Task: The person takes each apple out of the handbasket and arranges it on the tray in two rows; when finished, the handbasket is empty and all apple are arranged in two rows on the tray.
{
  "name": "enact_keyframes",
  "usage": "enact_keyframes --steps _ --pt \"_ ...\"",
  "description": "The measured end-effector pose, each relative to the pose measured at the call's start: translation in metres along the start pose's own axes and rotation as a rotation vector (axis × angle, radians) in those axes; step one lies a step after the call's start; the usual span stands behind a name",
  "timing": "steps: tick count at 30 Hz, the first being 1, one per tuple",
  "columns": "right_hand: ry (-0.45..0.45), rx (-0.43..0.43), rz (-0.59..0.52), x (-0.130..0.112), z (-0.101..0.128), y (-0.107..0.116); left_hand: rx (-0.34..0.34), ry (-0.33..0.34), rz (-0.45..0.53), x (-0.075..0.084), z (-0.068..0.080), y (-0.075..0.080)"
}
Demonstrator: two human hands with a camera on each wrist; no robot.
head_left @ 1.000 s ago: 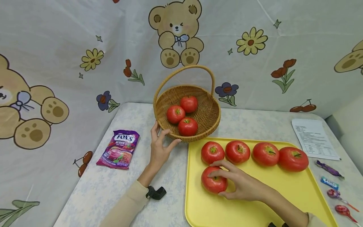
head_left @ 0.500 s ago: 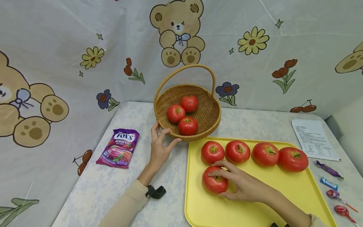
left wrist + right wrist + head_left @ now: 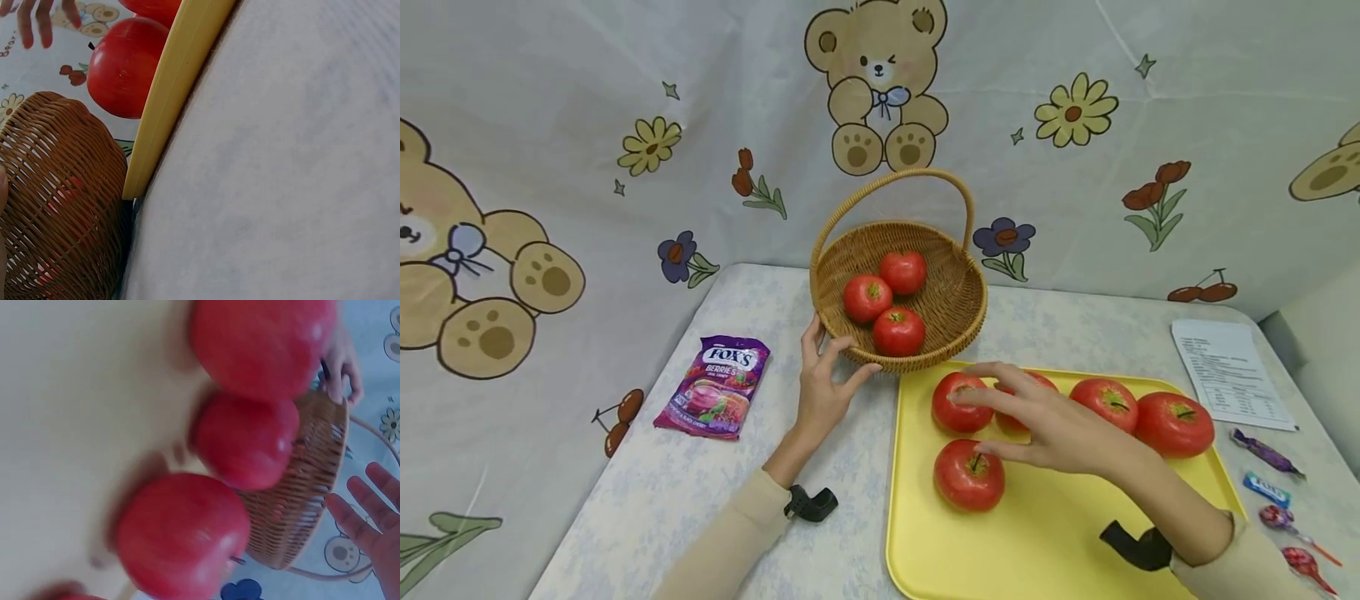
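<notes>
Woven wicker forms the handled basket that stands at the far edge of the table, just behind the yellow tray, with three red tomatoes lying inside it. A person's left hand rests against the basket's near left rim, thumb and fingers spread and lightly curved along the weave. The right hand hovers over the tray's far left part with fingers straight and spread, holding nothing, above the row of tomatoes lined along the tray's far edge. A single tomato lies alone on the tray just below that hand, near the tray's left edge, apart from the fingers. The right-wrist view shows the palm held wide beside the basket's side. A purple bag of berry candies lies toward the table's left edge, well apart from the basket. A printed sheet of paper sits near the table's right edge, with several wrapped sweets scattered along that edge beside the tray.
</notes>
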State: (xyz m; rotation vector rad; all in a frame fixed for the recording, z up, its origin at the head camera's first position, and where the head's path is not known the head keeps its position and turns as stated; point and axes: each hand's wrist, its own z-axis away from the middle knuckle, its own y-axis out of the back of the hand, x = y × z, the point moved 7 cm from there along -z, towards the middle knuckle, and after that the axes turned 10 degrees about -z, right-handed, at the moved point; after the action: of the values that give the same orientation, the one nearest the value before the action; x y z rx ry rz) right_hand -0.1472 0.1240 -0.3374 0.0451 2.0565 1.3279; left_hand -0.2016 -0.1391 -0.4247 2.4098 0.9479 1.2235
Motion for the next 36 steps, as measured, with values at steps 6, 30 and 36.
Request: enact_keyframes --steps 6,30,36 --pt "0.058 0.026 -0.005 0.012 -0.039 0.022 -0.001 -0.003 -0.003 0.001 0.0 0.0" --pt "-0.12 -0.272 -0.074 0.097 -0.155 -0.023 -0.01 -0.011 0.011 0.0 0.002 -0.005" --pt "-0.179 -0.331 -0.091 0.102 -0.163 -0.03 -0.003 -0.01 -0.012 -0.002 0.001 -0.002"
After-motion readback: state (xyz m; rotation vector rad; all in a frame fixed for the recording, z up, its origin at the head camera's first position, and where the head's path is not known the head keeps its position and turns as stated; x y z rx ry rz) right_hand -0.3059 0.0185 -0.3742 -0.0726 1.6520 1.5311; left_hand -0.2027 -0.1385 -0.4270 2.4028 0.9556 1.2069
